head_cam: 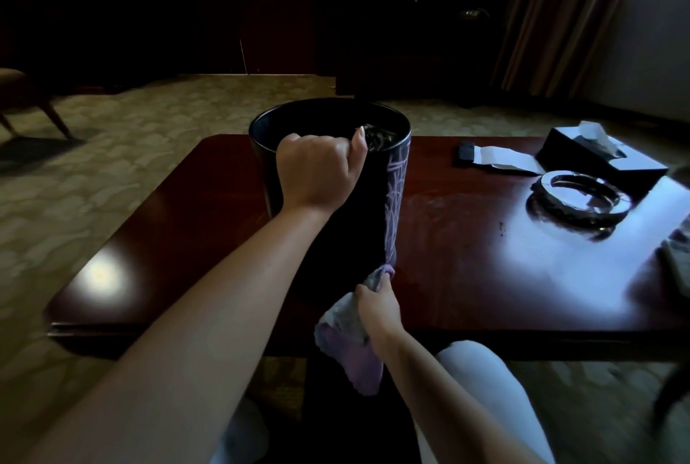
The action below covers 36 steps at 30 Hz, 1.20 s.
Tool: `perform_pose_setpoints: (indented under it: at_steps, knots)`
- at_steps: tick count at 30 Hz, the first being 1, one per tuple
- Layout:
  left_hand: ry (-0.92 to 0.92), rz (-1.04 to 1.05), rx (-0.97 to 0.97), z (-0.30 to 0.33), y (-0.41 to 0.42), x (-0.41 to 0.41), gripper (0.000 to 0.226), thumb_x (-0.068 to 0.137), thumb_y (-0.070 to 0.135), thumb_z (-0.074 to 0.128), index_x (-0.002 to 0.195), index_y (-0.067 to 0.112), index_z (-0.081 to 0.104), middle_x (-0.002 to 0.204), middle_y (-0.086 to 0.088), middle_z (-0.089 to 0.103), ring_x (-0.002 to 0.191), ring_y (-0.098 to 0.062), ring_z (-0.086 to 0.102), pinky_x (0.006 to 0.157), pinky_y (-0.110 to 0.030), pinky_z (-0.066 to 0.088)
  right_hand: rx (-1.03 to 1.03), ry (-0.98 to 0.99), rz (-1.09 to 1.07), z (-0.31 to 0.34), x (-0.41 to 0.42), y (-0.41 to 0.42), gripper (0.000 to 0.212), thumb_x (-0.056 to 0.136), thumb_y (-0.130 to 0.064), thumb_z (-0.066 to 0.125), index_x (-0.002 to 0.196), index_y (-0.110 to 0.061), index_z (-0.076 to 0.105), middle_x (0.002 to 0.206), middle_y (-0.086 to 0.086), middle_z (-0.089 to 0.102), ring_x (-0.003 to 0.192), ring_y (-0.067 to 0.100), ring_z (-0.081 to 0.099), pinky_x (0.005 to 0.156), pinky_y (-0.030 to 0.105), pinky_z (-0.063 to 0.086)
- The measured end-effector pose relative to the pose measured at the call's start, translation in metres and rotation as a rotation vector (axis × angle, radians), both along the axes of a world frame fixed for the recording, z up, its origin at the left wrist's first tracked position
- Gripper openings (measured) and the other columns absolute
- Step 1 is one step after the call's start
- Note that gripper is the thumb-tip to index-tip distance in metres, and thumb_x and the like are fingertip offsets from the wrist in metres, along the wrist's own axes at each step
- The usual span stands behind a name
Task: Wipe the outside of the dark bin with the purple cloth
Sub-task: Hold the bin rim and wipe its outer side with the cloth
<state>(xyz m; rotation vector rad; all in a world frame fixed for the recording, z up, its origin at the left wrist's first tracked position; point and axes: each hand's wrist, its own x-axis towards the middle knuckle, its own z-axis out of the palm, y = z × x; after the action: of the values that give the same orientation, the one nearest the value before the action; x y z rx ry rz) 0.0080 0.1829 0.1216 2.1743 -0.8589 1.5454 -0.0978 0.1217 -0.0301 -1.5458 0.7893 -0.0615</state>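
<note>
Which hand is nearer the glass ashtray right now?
Right. The right hand holds the purple cloth at the bin's base; the left hand grips its rim, farther from the ashtray.

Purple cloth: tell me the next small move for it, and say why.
Probably draw the purple cloth upward along the side of the dark bin. The right hand holds it pressed at the bin's foot, near the table, while the left hand grips the rim and steadies the bin, so the wall above appears next.
</note>
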Motion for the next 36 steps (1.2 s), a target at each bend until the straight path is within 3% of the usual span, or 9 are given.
perform_pose_setpoints:
  at_steps: [2, 6, 11, 18, 22, 27, 32, 34, 36]
  knots:
    - [-0.003, 0.002, -0.004, -0.001, 0.0, 0.001, 0.056, 0.094, 0.027, 0.043, 0.04, 0.015, 0.049, 0.035, -0.002, 0.045, 0.031, -0.022, 0.042, 0.049, -0.025, 0.026, 0.001, -0.024, -0.01, -0.002, -0.002, 0.002, 0.063, 0.094, -0.021, 0.049, 0.15, -0.028, 0.023, 0.139, 0.008, 0.049, 0.124, 0.027, 0.05, 0.103, 0.031, 0.037]
    - [-0.006, -0.003, -0.003, 0.0, 0.001, 0.001, 0.055, 0.094, 0.026, 0.043, 0.04, 0.015, 0.048, 0.035, -0.001, 0.044, 0.031, -0.022, 0.042, 0.05, -0.024, 0.024, 0.054, 0.001, -0.04, -0.004, 0.005, -0.002, 0.061, 0.093, -0.019, 0.048, 0.149, -0.03, 0.025, 0.131, 0.01, 0.055, 0.114, 0.028, 0.055, 0.09, 0.029, 0.041]
    - [-0.007, -0.002, -0.005, 0.0, 0.0, 0.001, 0.055, 0.094, 0.025, 0.044, 0.04, 0.015, 0.046, 0.034, -0.001, 0.042, 0.031, -0.022, 0.04, 0.049, -0.024, 0.025, 0.008, -0.021, -0.016, 0.0, 0.002, -0.007, 0.062, 0.092, -0.018, 0.046, 0.149, -0.034, 0.027, 0.135, 0.007, 0.053, 0.12, 0.027, 0.053, 0.101, 0.032, 0.04]
    - [-0.015, -0.02, 0.002, 0.001, 0.001, 0.001, 0.053, 0.093, 0.026, 0.044, 0.041, 0.019, 0.039, 0.034, 0.0, 0.042, 0.031, -0.021, 0.04, 0.051, -0.024, 0.023, -0.033, 0.058, 0.058, 0.006, 0.008, -0.027, 0.053, 0.093, -0.011, 0.046, 0.144, -0.019, 0.035, 0.132, 0.011, 0.054, 0.115, 0.028, 0.056, 0.082, 0.028, 0.041]
    - [-0.009, -0.064, -0.005, 0.0, 0.001, 0.002, 0.052, 0.092, 0.025, 0.045, 0.041, 0.019, 0.038, 0.034, 0.0, 0.042, 0.031, -0.021, 0.04, 0.05, -0.024, 0.024, -0.218, 0.082, 0.089, 0.006, 0.0, -0.025, 0.046, 0.095, -0.026, 0.043, 0.141, -0.026, 0.042, 0.129, 0.009, 0.058, 0.111, 0.026, 0.057, 0.094, 0.032, 0.043]
    - [-0.013, -0.059, -0.005, -0.001, 0.002, 0.002, 0.052, 0.092, 0.025, 0.045, 0.041, 0.019, 0.038, 0.034, 0.0, 0.041, 0.031, -0.021, 0.039, 0.05, -0.024, 0.022, -0.403, 0.099, 0.091, 0.007, -0.011, -0.02, 0.049, 0.099, -0.046, 0.021, 0.137, -0.03, 0.048, 0.132, 0.01, 0.057, 0.122, 0.031, 0.051, 0.097, 0.037, 0.038]
    - [-0.015, -0.052, -0.002, -0.001, 0.002, 0.002, 0.052, 0.092, 0.025, 0.044, 0.04, 0.017, 0.042, 0.035, 0.0, 0.042, 0.031, -0.021, 0.04, 0.05, -0.024, 0.024, -0.412, 0.057, 0.011, 0.009, -0.007, -0.027, 0.04, 0.1, -0.035, 0.027, 0.128, -0.024, 0.054, 0.125, 0.009, 0.061, 0.114, 0.03, 0.056, 0.09, 0.037, 0.041]
    - [-0.009, -0.05, -0.003, 0.0, 0.002, 0.002, 0.053, 0.092, 0.025, 0.044, 0.04, 0.017, 0.043, 0.034, 0.0, 0.042, 0.03, -0.021, 0.04, 0.049, -0.023, 0.024, -0.42, 0.044, -0.003, 0.009, -0.006, -0.03, 0.027, 0.1, -0.029, 0.033, 0.118, -0.017, 0.049, 0.116, 0.012, 0.063, 0.103, 0.031, 0.058, 0.078, 0.035, 0.042]
    - [-0.012, -0.048, -0.004, 0.0, 0.002, 0.002, 0.052, 0.092, 0.025, 0.044, 0.04, 0.018, 0.041, 0.034, 0.001, 0.04, 0.03, -0.021, 0.039, 0.05, -0.023, 0.024, -0.416, 0.03, -0.017, 0.008, -0.005, -0.031, 0.024, 0.099, -0.023, 0.038, 0.122, -0.014, 0.039, 0.115, 0.014, 0.062, 0.102, 0.033, 0.059, 0.074, 0.032, 0.038]
